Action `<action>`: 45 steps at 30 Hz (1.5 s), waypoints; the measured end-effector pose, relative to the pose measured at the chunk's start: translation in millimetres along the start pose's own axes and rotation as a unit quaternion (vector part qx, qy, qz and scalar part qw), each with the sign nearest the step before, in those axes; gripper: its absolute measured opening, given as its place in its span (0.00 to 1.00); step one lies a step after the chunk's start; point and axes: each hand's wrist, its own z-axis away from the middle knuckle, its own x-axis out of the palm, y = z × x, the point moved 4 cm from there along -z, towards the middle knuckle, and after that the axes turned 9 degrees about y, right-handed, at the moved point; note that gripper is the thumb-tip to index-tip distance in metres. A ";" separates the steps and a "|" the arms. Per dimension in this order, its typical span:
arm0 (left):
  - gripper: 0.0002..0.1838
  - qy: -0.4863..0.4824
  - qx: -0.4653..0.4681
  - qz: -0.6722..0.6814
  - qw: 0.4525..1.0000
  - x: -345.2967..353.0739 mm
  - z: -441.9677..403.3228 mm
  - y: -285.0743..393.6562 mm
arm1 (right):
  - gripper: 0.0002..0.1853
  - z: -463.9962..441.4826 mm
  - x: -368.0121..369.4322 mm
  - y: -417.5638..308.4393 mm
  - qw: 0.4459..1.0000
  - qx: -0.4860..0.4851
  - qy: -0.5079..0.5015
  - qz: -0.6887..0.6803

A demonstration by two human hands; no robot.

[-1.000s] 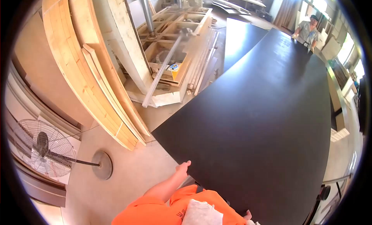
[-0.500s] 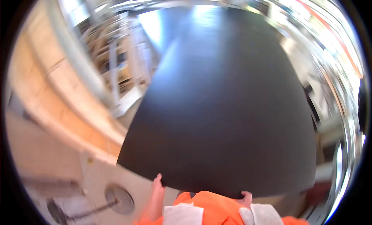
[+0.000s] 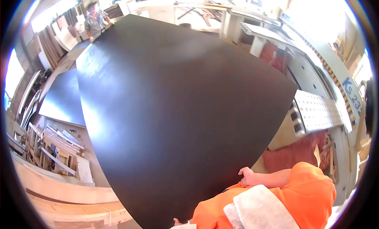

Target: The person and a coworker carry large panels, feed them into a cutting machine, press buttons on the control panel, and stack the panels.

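Observation:
A large dark sheet panel [image 3: 189, 106] stretches away in front of me and fills most of the head view. My right hand [image 3: 246, 176] grips its near edge, with the fingers partly hidden. Further left along that edge, only the tips of my left hand [image 3: 177, 221] show at the bottom of the view, closed on the panel; the rest is behind my orange clothing. At the far left corner of the panel stands another person [image 3: 96, 22], whose hands are at its edge.
A machine with a striped beam [image 3: 327, 69] and a perforated support table [image 3: 319, 110] stands on the right. A second dark panel [image 3: 63, 97] lies at the left. Thick wooden planks [image 3: 71, 189] and a pile of offcuts [image 3: 59, 150] are at the lower left.
My view has swung to the right and sharpened. The panel now runs toward the upper left. The other person and the striped machine have come into view. Both hands stay at the panel's near edge.

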 end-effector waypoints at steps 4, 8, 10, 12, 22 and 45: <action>0.21 0.025 -0.015 -0.026 0.999 -81.9 46.4 -37.0 | 0.29 -57.9 -100.6 74.0 0.999 0.040 0.022 0.003; 0.21 0.029 -0.012 -0.027 0.999 -134.3 95.4 -79.5 | 0.19 -79.5 -197.9 122.0 0.999 0.010 0.035 0.005; 0.21 0.032 -0.016 -0.035 0.999 -150.8 120.7 -108.7 | 0.22 -92.6 -240.7 141.5 0.999 0.034 0.019 -0.016; 0.21 0.030 -0.015 -0.045 0.998 -169.7 144.0 -138.9 | 0.23 -91.2 -283.5 155.4 0.996 0.051 0.004 -0.071; 0.21 0.007 0.025 -0.076 0.997 -262.1 274.1 -329.3 | 0.14 -121.7 -537.5 165.2 0.960 0.008 -0.180 -0.213; 0.23 0.009 -0.040 -0.143 0.989 -337.5 467.8 -616.7 | 0.18 -255.7 -934.0 109.1 0.846 -0.350 0.103 -0.390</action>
